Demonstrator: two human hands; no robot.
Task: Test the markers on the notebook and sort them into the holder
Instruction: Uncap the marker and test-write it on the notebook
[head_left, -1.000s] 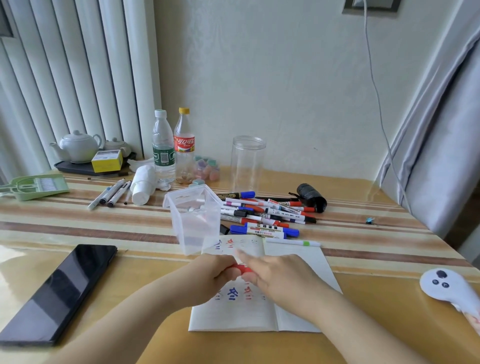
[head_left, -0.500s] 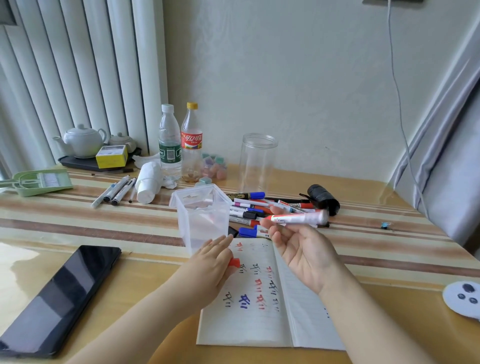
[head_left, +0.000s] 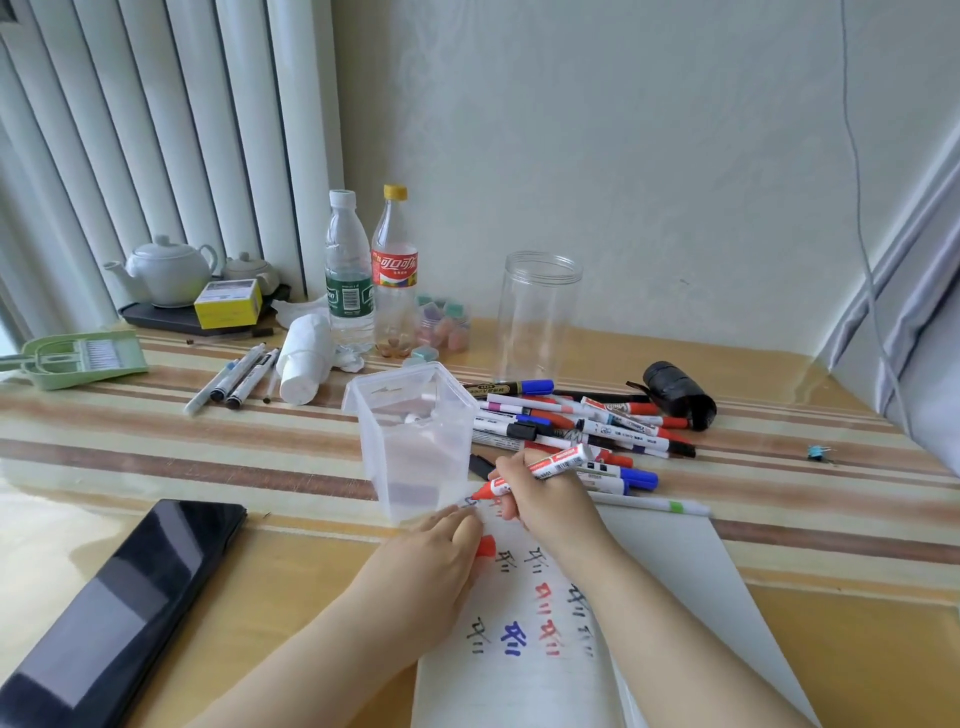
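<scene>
red marker at the page, cap tucked under the other hand

the right hand (head_left: 545, 499) grasps the red marker (head_left: 540, 467) with fingers curled round its barrel near the tip end, the nib down at the top edge of the notebook (head_left: 670, 582) just past the fingertips; the left hand (head_left: 436, 561) lies on the page with fingers mostly straight, and the red cap (head_left: 485, 546) peeks out beside its thumb side, though whether it is pinched or only pressed i cannot tell. the marker looks light, stiff and smooth plastic, so a hold low on the barrel should steer the nib best and keep it from rolling. the thin page looks likely to slide or lift unless pinned. the clear holder (head_left: 415, 431) stands just beyond the left fingertips, the unsorted marker pile (head_left: 587, 421) just beyond the right knuckles.
</scene>
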